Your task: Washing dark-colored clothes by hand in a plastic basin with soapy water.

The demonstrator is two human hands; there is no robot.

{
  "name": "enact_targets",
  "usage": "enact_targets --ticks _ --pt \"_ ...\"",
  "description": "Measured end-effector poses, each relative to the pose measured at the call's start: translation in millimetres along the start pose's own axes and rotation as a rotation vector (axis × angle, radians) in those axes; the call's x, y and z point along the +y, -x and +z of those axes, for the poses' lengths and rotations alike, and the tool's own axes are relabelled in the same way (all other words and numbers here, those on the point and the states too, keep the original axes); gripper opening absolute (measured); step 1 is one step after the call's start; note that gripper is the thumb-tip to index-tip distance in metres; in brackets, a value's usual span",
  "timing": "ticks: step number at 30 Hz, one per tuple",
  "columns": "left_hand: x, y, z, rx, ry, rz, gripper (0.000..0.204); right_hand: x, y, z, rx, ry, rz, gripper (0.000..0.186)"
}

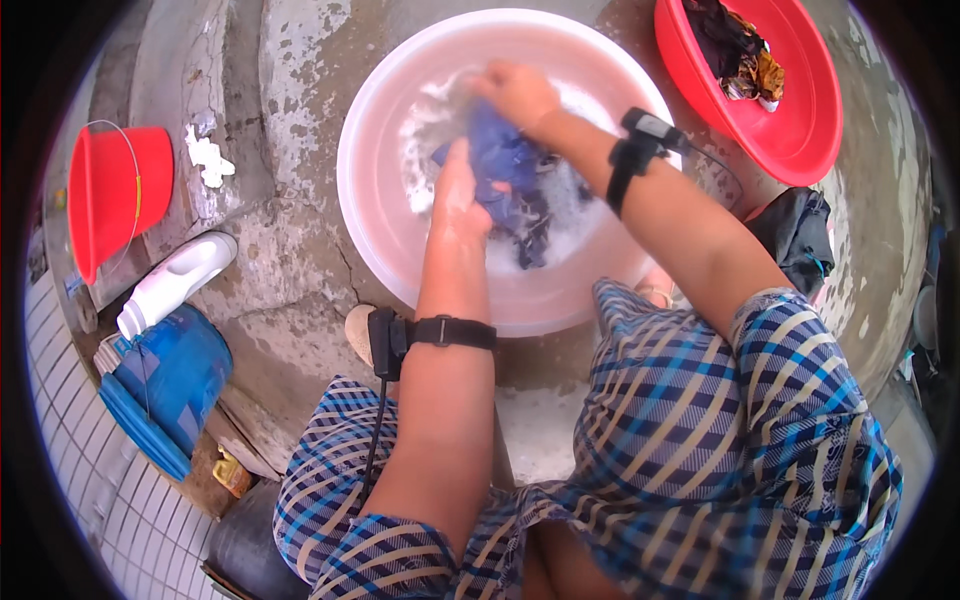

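The left hand has its fingers curled down and closed around the near end of a wet blue cloth, gripping a bunch of it at the water's surface. The right hand is bent over the far end of the same cloth, fingers folded together and pressing it down; whether the fingertips pinch the fabric or only push on it cannot be told, since they are under the folds and foam. The cloth lies bunched between the two hands, with darker parts trailing into the suds toward the near right.

All of this sits in a wide pale pink basin of soapy water, set on a rough concrete floor. Each forearm wears a black strap with a small device, the left one with a cable running down from it.

Beyond the basin to the upper right stands a red basin holding a dark, crumpled bundle of clothes. Far to the left a red bucket rests on a raised step, and below it lie a white plastic bottle and a blue bag.
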State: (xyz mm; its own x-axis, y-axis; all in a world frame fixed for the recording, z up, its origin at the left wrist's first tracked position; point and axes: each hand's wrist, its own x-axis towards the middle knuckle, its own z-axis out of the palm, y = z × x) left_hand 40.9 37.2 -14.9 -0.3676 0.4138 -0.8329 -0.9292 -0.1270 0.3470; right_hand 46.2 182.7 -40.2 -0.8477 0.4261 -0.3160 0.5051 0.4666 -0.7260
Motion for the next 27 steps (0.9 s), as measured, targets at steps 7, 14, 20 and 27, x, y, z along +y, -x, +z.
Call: enact_targets --ticks 7,14,20,27 --pt "-3.2 1.5 -31.0 0.03 0.148 0.001 0.064 27.5 22.4 31.3 -0.24 -0.103 -0.258 0.044" --pt "8.9 -4.6 -27.8 0.098 0.152 0.068 0.041 -53.6 64.7 23.1 -0.032 0.134 -0.592 0.032" --pt "6.8 -8.1 -21.5 -0.087 -0.021 0.117 0.049 4.6 -14.5 8.8 0.225 0.067 -0.024 0.04" --pt "4.5 13.4 -13.5 0.306 0.181 -0.051 0.057 13.0 38.8 40.3 -0.392 -0.257 -0.232 0.05"
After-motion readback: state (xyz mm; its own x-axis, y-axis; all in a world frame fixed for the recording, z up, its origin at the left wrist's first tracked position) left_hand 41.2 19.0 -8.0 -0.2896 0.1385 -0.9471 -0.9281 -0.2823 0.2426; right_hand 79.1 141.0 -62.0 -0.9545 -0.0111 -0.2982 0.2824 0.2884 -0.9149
